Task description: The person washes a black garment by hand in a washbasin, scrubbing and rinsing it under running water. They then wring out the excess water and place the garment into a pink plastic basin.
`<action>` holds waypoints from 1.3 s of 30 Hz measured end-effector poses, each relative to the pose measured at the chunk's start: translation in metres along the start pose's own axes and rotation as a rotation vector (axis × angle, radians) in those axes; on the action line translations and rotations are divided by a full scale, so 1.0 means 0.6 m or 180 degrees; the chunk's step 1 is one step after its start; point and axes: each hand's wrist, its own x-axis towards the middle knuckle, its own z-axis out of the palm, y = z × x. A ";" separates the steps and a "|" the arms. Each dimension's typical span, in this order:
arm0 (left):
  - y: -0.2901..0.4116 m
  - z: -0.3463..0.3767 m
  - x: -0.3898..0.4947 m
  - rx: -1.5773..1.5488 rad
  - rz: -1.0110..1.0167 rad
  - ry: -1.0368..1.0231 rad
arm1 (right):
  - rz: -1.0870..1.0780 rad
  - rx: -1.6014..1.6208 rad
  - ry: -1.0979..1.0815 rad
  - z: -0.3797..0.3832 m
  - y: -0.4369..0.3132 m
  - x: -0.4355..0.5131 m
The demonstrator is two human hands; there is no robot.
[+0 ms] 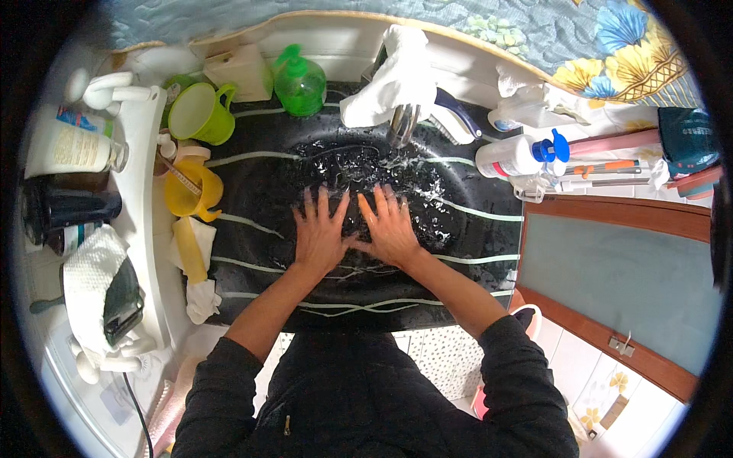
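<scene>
Both hands are over a black sink basin with pale wavy stripes, where water splashes. My left hand is spread, palm down, with nothing in it. Beside it my right hand is spread the same way, also holding nothing; the thumbs meet or overlap. Whether the palms rest on the basin or hover in the water cannot be told. Beyond the fingers stands a metal faucet with a white cloth draped over it. A scrub brush with a dark blue handle lies just right of the faucet.
Along the back stands a green pump bottle. At the left are a green mug, a yellow cup and a white shelf with toiletries. A white bottle with a blue cap lies at the right, near a wood-framed panel.
</scene>
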 end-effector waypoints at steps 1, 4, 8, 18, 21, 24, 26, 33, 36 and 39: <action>-0.003 0.006 0.004 0.0035 0.0006 0.0031 | -0.0013 -0.0002 -0.0097 0.002 0.002 0.005; -0.010 0.016 0.021 0.0109 0.0032 0.0027 | -0.0004 -0.0019 -0.0182 0.002 0.011 0.020; -0.028 0.022 0.055 -0.0316 0.0046 -0.0117 | 0.0046 -0.0056 0.0023 0.009 0.024 0.044; -0.042 0.042 0.101 -0.0544 -0.0012 0.0188 | 0.0427 0.0135 -0.0240 0.023 0.040 0.083; -0.040 0.008 0.127 -0.0753 -0.0164 -0.0149 | 0.0631 0.0260 -0.0355 0.014 0.046 0.097; -0.040 -0.025 0.158 -0.0809 -0.0372 -0.0481 | 0.0757 0.0641 0.0169 -0.008 0.040 0.109; -0.048 -0.029 0.164 -0.1070 -0.0508 -0.0367 | 0.0986 0.0827 -0.0196 -0.027 0.038 0.113; -0.042 -0.098 0.087 -0.1547 -0.0468 -0.0617 | 0.0746 0.1397 -0.0668 -0.104 0.022 0.055; -0.045 -0.081 0.039 -0.1681 -0.0352 -0.0193 | 0.0628 0.1410 -0.0594 -0.119 0.015 0.028; -0.049 -0.062 0.004 -0.1615 -0.0405 0.0089 | 0.0713 0.2171 0.0477 -0.110 0.035 0.000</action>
